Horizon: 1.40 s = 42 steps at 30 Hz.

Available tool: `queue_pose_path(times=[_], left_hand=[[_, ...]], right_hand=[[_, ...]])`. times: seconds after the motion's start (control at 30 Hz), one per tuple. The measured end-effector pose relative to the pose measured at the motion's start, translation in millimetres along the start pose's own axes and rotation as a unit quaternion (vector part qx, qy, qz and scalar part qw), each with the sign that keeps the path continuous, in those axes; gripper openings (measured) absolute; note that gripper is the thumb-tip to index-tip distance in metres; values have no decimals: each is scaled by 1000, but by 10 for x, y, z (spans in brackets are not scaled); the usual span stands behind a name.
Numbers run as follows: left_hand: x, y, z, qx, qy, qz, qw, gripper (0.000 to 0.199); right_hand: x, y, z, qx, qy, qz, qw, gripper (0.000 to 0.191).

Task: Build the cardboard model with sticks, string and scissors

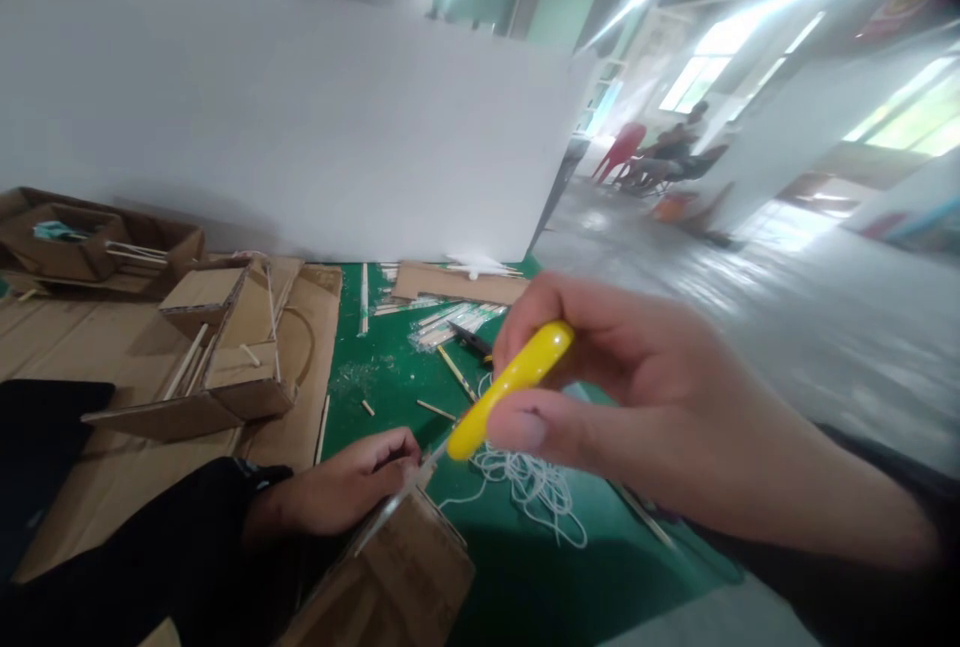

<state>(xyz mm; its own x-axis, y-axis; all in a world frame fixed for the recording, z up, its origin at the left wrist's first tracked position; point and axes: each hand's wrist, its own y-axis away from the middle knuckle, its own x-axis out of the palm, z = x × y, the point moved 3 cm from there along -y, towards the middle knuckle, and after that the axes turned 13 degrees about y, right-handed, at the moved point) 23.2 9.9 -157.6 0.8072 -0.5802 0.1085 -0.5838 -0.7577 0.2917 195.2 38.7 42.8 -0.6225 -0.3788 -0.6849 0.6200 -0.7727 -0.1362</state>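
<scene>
My right hand (600, 377) is closed around the yellow handle (510, 392) of a tool, at the right of centre. A thin blade (401, 497), blurred, runs from the handle down and left over a brown cardboard piece (420, 567) near the bottom edge. My left hand (360, 482) lies at the upper left of that cardboard, its fingers curled together at the cardboard's edge, close to the blade. What its fingertips pinch is too small and blurred to tell. A tangle of white string (532, 487) lies on the green surface, beyond the cardboard and below my right hand.
Cardboard constructions (232, 347) with sticks stand on flat cardboard at the left. Black pliers (471, 339), wrapped sticks (457, 322) and a cardboard strip (457, 283) lie on the green table (375, 367). A white panel (337, 127) rises behind. A person (679, 142) sits far back right.
</scene>
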Motion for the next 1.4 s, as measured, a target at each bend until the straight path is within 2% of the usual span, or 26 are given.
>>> queue_pose_path(times=[0.1,0.2,0.27,0.37,0.5,0.63,0.77,0.87,1.0,1.1,1.23,1.4], left_hand=[[-5,0,1,22,13,-16,1000,31],[-15,-9,40,36,22,-15,999,34],[-31,-14,81,34,33,-18,999,37],[-50,-9,139,-3,56,-32,998,44],[-47,5,175,-35,65,-30,997,50],[-57,12,199,-38,57,-30,997,51],[-62,33,144,-24,48,-34,998,43],[-53,50,85,-18,56,-38,998,39],[-63,62,87,-30,75,-46,996,43],[-92,72,125,-36,92,-43,994,44],[-106,73,166,-31,119,-16,992,45],[-72,83,138,14,157,31,987,45]], right_hand=[[2,0,19,-21,55,7,998,17],[-17,21,18,-24,86,49,995,13],[-35,45,19,-30,94,79,992,29],[-65,98,3,-34,108,109,988,48],[-135,173,-97,-14,91,119,989,54],[-264,225,-244,-20,114,106,988,48],[-411,245,-351,-64,237,66,967,43],[-482,215,-432,-68,305,43,949,35],[-495,56,-561,-46,364,40,930,22],[-452,-139,-618,-51,402,26,914,20],[-371,-348,-634,-54,404,7,913,28],[-292,-465,-663,-123,334,-23,934,30]])
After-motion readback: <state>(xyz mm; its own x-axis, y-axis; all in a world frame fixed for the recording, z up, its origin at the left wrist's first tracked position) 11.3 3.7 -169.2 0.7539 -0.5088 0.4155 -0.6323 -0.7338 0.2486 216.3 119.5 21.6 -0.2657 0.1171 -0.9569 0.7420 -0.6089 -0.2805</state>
